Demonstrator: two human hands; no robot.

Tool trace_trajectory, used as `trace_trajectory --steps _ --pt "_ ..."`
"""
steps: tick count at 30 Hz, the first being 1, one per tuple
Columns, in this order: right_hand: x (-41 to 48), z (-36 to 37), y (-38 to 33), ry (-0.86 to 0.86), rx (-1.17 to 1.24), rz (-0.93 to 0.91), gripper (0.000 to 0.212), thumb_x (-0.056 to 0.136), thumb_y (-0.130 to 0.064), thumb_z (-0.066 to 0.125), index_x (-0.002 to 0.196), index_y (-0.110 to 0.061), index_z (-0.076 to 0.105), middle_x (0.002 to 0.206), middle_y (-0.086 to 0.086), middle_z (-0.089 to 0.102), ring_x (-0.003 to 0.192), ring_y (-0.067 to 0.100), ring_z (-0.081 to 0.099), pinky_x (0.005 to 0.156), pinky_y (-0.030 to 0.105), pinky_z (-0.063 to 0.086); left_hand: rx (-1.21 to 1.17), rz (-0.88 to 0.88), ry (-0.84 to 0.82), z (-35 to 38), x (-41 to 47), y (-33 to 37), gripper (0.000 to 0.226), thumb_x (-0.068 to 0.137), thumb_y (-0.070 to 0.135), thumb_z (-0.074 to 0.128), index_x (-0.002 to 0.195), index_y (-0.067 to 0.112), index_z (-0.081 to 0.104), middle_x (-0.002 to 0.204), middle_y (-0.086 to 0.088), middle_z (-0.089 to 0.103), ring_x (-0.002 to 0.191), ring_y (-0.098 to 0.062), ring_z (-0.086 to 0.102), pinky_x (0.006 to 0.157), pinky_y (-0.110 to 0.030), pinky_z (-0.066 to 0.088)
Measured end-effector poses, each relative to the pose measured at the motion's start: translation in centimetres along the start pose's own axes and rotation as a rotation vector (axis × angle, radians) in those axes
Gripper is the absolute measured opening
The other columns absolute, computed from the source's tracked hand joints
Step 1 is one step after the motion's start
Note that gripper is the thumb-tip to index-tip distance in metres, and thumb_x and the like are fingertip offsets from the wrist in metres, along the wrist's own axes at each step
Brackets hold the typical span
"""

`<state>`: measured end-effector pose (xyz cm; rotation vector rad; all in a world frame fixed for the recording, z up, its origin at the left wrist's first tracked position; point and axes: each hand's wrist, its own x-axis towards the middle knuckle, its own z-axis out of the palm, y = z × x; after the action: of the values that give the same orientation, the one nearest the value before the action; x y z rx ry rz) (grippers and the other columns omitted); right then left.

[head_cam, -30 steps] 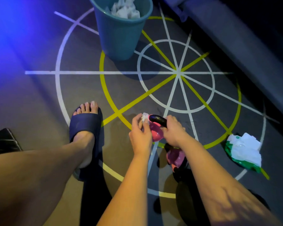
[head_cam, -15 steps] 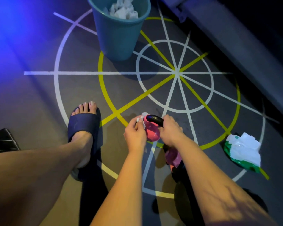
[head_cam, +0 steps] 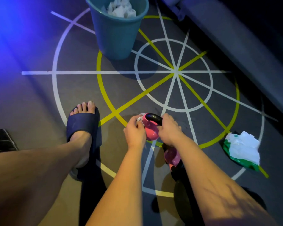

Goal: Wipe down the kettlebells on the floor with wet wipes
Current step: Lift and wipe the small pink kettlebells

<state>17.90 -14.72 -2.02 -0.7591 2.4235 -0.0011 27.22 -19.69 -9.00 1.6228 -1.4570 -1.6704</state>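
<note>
Okay: blue slide (head_cam: 83, 126) far left. Left hand (head_cam: 134, 134) has its fingers curled, pinching a crumpled wet wipe (head_cam: 140, 119) against the pink kettlebell (head_cam: 151, 130), which is tilted at the yellow floor ring. Right hand (head_cam: 169, 131) is wrapped round its black handle (head_cam: 153, 118). Second kettlebell (head_cam: 172, 156) is under the right forearm, wipes pack (head_cam: 242, 149) far right. The bell is probably heavy, rigid and slick when wet, so hold it by the handle.

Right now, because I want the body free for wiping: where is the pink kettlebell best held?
Grip the black handle, coming from the right, as the right hand does. It loops clear of the smooth round body of the pink kettlebell, and leaves the left side open to the left hand and its wipe.
</note>
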Motion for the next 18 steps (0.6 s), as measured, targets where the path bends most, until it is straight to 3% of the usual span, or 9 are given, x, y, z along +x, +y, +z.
trace_trajectory --steps 3,9,13,15,18 --pt "0.2 0.1 0.3 0.008 0.008 0.01 0.027 0.095 -0.019 0.056 0.118 -0.015 0.043 0.121 0.008 0.05 0.113 0.035 0.053 0.096 0.047 0.038 -0.113 0.012 0.039 0.1 -1.3 0.5 0.022 0.099 0.022 0.053 0.107 0.03 0.072 0.095 0.012 0.072 0.098 -0.013 0.066 0.089 -0.038 0.055" --pt "0.0 -0.1 1.4 -0.005 0.026 0.011 0.027 0.095 -0.018 0.054 0.118 -0.013 0.041 0.121 0.01 0.048 0.111 0.036 0.052 0.093 0.046 0.04 -0.171 0.164 -0.007 1.0 -3.7 2.8 0.021 0.1 0.02 0.058 0.109 0.033 0.07 0.091 0.014 0.073 0.085 -0.002 0.067 0.072 -0.017 0.05" --pt "0.0 -0.3 1.6 -0.021 0.033 0.001 0.024 0.094 -0.016 0.051 0.116 -0.013 0.04 0.12 0.011 0.048 0.109 0.035 0.053 0.092 0.048 0.043 -0.012 0.291 -0.105 1.5 -3.3 2.6 0.031 0.099 0.014 0.055 0.117 0.036 0.069 0.116 0.014 0.072 0.094 -0.007 0.068 0.082 -0.026 0.053" --pt "0.0 -0.3 1.5 -0.019 0.033 0.0 0.023 0.096 -0.017 0.051 0.117 -0.013 0.041 0.12 0.01 0.048 0.109 0.035 0.053 0.092 0.049 0.043 0.001 0.268 -0.086 1.3 -2.6 2.4 0.031 0.1 0.015 0.055 0.117 0.037 0.069 0.113 0.009 0.073 0.095 -0.012 0.068 0.083 -0.028 0.053" --pt "-0.2 -0.1 1.0 -0.019 0.012 -0.006 0.026 0.096 -0.016 0.052 0.119 -0.012 0.041 0.122 0.01 0.049 0.112 0.035 0.052 0.092 0.046 0.04 -0.071 0.205 -0.022 0.5 -1.5 2.4 0.033 0.1 0.012 0.053 0.112 0.037 0.072 0.107 0.012 0.074 0.098 -0.004 0.066 0.087 -0.024 0.051"
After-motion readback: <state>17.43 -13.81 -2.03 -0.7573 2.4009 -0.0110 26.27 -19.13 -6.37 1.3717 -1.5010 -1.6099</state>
